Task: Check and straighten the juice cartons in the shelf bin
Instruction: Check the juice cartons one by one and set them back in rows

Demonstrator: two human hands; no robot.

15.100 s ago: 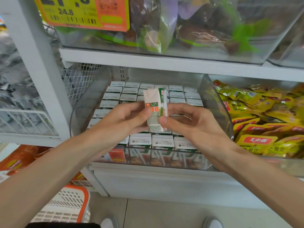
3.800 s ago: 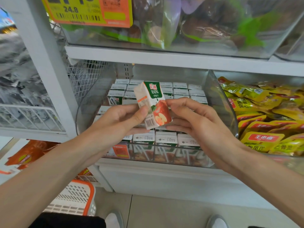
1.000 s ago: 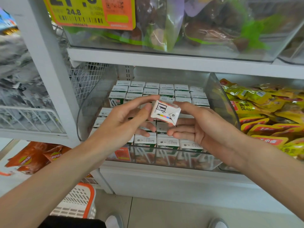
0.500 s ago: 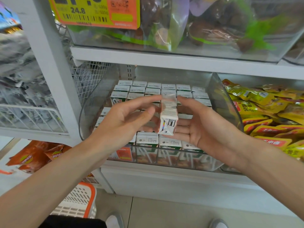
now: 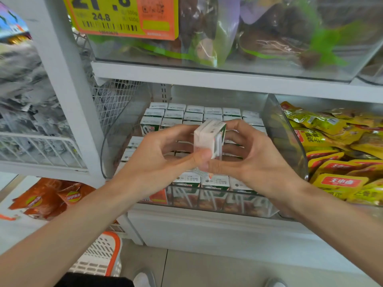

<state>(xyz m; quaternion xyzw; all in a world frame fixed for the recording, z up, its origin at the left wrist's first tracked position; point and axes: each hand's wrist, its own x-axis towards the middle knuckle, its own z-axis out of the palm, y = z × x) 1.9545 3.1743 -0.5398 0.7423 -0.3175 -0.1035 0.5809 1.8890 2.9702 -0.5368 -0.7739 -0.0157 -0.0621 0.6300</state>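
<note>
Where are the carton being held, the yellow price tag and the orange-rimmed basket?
held carton (image 5: 204,139), head view, pale side panel.
price tag (image 5: 116,19), head view, yellow part.
basket (image 5: 117,245), head view, orange rim.

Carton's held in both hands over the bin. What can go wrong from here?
1. Left hand and right hand only pinch the carton with their fingers; a slip drops it onto the packed rows.
2. Its straw sits near the right hand's fingers; a squeeze might peel it off.

Clear bin (image 5: 284,146) open above — upper shelf (image 5: 207,79) overhangs, cartons (image 5: 193,116) packed tight.
</note>
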